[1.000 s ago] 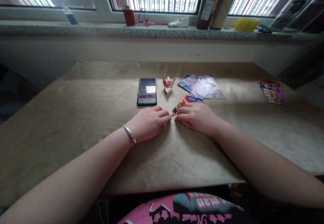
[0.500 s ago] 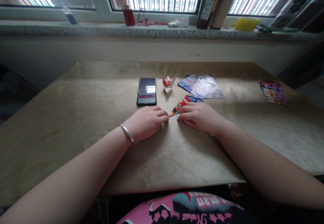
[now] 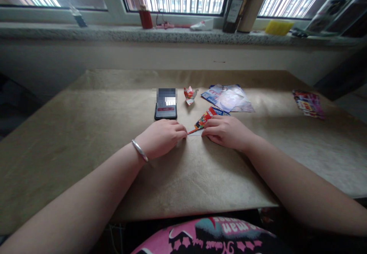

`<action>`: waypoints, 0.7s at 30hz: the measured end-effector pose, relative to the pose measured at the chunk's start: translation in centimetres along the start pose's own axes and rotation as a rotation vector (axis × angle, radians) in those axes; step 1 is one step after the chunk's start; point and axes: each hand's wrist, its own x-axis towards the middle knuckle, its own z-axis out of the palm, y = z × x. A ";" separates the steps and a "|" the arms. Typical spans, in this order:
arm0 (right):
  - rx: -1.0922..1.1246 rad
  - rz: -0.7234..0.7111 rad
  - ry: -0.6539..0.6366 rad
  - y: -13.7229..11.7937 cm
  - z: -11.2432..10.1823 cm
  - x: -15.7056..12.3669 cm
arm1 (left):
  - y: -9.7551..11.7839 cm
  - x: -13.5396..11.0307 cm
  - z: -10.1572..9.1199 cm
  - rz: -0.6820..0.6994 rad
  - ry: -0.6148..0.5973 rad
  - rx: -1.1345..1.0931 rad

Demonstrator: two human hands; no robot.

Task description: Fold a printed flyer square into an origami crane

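Both of my hands rest on the tan table (image 3: pixel 86 131) with their fingertips on a small folded piece of coloured paper (image 3: pixel 205 119). My left hand (image 3: pixel 162 138), with a silver bangle at the wrist, is curled and pinches the paper's near left tip. My right hand (image 3: pixel 226 131) lies over the paper's right part with fingers bent and pressed down on it. Most of the paper is hidden beneath my right hand. A finished folded paper figure (image 3: pixel 190 94) in red and white stands just behind.
A dark phone (image 3: pixel 166 106) lies screen up behind my left hand. Printed sheets (image 3: pixel 229 98) lie at the back right, more (image 3: pixel 309 103) at the far right. The window sill (image 3: pixel 114 35) carries a red cup (image 3: pixel 146 18), a dark jar (image 3: pixel 236 11) and a yellow object (image 3: pixel 279 27).
My left hand has slid a little to the left along the paper, so more of the thin folded tip shows between the hands. The right hand has barely moved.
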 end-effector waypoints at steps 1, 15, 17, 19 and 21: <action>0.000 0.000 -0.001 0.0 0.0 0.0 | 0.0 -0.1 0.0 0.001 0.003 -0.001; 0.000 -0.015 0.053 -0.3 0.3 0.4 | 0.2 -0.1 1.5 0.026 0.087 -0.076; -0.002 -0.015 0.065 -0.4 0.3 0.4 | 0.2 -0.1 1.6 0.019 0.053 -0.068; -0.001 -0.008 0.066 -0.4 0.2 0.4 | 0.2 -0.1 1.4 0.007 0.030 -0.066; 0.009 0.002 0.061 -0.3 0.2 0.3 | 0.3 -0.1 1.1 -0.003 0.019 -0.065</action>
